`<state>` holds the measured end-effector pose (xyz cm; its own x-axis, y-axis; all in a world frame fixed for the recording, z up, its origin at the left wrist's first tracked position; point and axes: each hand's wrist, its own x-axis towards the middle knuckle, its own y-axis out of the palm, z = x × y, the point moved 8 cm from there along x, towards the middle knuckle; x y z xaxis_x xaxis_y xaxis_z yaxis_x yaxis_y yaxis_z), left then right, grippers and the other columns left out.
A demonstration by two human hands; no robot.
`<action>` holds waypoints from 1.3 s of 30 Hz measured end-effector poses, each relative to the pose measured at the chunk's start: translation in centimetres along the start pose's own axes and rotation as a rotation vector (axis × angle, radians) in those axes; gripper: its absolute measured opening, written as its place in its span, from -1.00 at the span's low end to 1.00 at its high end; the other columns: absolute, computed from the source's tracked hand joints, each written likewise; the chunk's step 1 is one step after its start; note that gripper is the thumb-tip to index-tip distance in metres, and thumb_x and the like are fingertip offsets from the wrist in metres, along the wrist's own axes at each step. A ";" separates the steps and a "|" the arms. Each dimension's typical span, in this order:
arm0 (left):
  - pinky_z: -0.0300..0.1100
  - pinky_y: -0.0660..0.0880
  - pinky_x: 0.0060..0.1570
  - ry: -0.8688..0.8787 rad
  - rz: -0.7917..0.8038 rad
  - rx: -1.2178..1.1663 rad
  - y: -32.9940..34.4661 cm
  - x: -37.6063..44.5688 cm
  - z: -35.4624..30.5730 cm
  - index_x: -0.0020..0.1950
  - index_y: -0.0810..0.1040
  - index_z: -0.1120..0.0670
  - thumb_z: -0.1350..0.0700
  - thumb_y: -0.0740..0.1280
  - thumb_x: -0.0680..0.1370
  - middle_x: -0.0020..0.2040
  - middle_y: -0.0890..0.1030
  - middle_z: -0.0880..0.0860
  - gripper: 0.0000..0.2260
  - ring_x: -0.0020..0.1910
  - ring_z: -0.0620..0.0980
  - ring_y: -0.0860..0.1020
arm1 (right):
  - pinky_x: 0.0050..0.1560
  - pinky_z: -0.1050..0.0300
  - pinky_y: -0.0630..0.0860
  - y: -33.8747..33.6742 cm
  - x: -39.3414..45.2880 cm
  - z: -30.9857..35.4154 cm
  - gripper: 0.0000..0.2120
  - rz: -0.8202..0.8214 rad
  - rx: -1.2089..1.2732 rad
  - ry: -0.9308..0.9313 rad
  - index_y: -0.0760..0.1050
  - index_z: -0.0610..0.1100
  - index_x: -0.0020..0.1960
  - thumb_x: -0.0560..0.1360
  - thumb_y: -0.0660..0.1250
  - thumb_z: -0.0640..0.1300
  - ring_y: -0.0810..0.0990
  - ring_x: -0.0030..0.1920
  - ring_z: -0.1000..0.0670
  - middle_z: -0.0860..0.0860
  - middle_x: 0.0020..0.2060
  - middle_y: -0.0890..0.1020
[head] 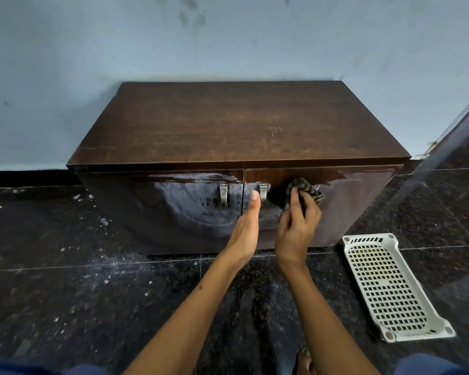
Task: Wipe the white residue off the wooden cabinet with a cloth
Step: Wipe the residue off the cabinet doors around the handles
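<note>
Cabinet: a low dark wooden cabinet (236,125) stands on the floor against a pale blue wall (65,63), two doors, a metal handle on each.
Residue: white residue (190,204) smears the left door around its handle (223,194) — some also shows low on the right door.
Cloth: a dark striped cloth (305,186) is bunched on the right door, just right of its handle (263,191).
Right hand: the right hand (298,226) grips the cloth, fingers curled round it, pressing it to the door.
Left hand: the left hand (245,228) is flat — fingers straight, tips against the right door beside its handle, holding nothing.
Floor: a dark speckled floor (65,293) with white flecks; a white perforated basket (390,288) lies to the right of the cabinet.
</note>
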<state>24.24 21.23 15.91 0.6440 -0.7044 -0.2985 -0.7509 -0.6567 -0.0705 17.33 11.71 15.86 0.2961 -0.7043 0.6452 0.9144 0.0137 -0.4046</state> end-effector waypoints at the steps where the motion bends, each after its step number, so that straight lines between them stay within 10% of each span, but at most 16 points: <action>1: 0.09 0.03 0.48 0.004 -0.004 -0.005 0.0 0.0 -0.1 0.53 0.07 -0.04 -0.50 -0.16 0.26 0.54 0.12 -0.03 -0.07 0.51 -0.06 0.10 | 0.22 0.08 0.32 0.2 0.0 0.4 -0.63 0.017 -0.008 -0.025 0.44 -0.30 0.32 0.55 0.13 -0.27 0.33 0.19 -0.16 -0.26 0.19 0.46; 7: -0.01 0.02 0.49 -0.010 0.017 -0.035 0.2 -0.3 -0.2 0.54 0.09 0.03 -0.41 -0.17 0.34 0.54 0.11 -0.02 -0.13 0.51 -0.07 0.10 | 0.17 -0.12 0.43 1.3 -0.9 0.6 -0.66 0.169 -0.134 -0.265 0.47 -0.25 0.30 0.56 0.14 -0.27 0.33 0.21 -0.20 -0.13 0.23 0.37; 14: 0.07 0.00 0.49 -0.031 0.035 -0.043 0.3 -0.3 0.0 0.54 0.07 0.02 -0.43 -0.19 0.32 0.55 0.09 -0.02 -0.11 0.51 -0.06 0.09 | 0.28 0.13 0.25 -0.9 0.2 -0.9 -0.59 0.031 -0.058 -0.065 0.47 -0.26 0.30 0.47 0.23 -0.44 0.34 0.24 -0.20 -0.32 0.22 0.41; 20: 0.00 0.03 0.49 -0.014 0.025 -0.099 0.4 -0.4 -0.3 0.55 0.06 0.05 -0.36 -0.19 0.41 0.54 0.11 -0.01 -0.20 0.50 -0.07 0.11 | 0.25 -0.14 0.39 0.9 -1.3 0.2 -0.64 0.179 -0.101 -0.218 0.47 -0.21 0.32 0.56 0.11 -0.27 0.32 0.28 -0.21 -0.20 0.25 0.43; 39: 0.06 0.07 0.44 -0.036 0.037 -0.120 0.1 0.1 -0.1 0.55 0.03 0.03 -0.32 -0.26 0.48 0.53 0.14 -0.03 -0.28 0.49 -0.05 0.16 | 0.40 0.03 0.16 -1.6 -0.2 -4.3 -0.60 0.070 -0.017 0.208 0.40 -0.25 0.36 0.54 0.21 -0.40 0.30 0.39 -0.28 -0.20 0.36 0.39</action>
<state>24.23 21.05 15.96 0.6092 -0.7199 -0.3327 -0.7495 -0.6597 0.0549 14.63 8.78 13.58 0.2937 -0.8335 0.4679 0.8882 0.0571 -0.4558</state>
